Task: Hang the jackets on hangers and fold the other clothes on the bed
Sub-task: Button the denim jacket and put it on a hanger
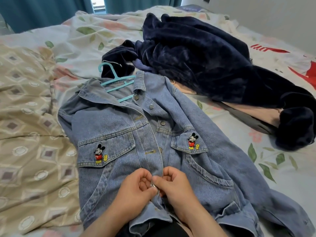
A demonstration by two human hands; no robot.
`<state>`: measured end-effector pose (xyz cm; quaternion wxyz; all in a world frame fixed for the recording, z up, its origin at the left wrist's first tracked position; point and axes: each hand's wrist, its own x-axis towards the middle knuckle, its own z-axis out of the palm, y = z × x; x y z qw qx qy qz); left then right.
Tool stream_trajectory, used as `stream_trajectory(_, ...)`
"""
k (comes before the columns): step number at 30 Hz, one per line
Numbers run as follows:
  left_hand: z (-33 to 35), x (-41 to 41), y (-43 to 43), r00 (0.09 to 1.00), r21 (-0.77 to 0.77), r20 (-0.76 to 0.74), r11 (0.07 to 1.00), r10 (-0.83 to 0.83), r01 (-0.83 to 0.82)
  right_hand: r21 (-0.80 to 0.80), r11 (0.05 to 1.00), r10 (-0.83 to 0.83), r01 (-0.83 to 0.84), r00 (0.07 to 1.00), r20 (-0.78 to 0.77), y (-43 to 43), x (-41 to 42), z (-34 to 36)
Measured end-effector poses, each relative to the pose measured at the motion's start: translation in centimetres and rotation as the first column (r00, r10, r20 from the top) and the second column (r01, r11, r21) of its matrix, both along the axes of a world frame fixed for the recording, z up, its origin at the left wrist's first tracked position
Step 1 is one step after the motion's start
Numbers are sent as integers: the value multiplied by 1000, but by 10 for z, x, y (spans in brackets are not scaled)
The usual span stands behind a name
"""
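A light blue denim jacket (119, 130) with a cartoon mouse patch on each chest pocket lies face up on the bed, front placket open above my hands. A turquoise plastic hanger (118, 81) sits inside its collar, hook sticking out toward the far left. My left hand (135, 190) and my right hand (172, 187) meet at the lower middle of the placket. Both pinch the denim edges around a metal button there. A dark navy plush garment (205, 62) lies crumpled behind the jacket, stretching to the right.
The bed carries a white floral duvet (266, 161) on the right and a beige patterned quilt (25, 134) on the left. Teal curtains (42, 9) hang at the back. A white cloth with red print (301, 69) lies at far right.
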<state>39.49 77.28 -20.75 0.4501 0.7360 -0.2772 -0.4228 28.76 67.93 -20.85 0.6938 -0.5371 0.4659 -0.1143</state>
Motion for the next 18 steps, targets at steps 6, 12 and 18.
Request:
stream_trajectory(6,18,38,-19,956,-54,-125,961,264,-273,93,993,-76,68,994,80,-23,0,22)
stream_trajectory(12,26,43,-74,818,181,572,965,54,-190,-316,949,-15,-8,997,-71,-72,41,20)
stream_trajectory(18,0,42,-71,739,409,641,907,-208,-100,-591,685,238,-427,897,-372,-73,37,-10)
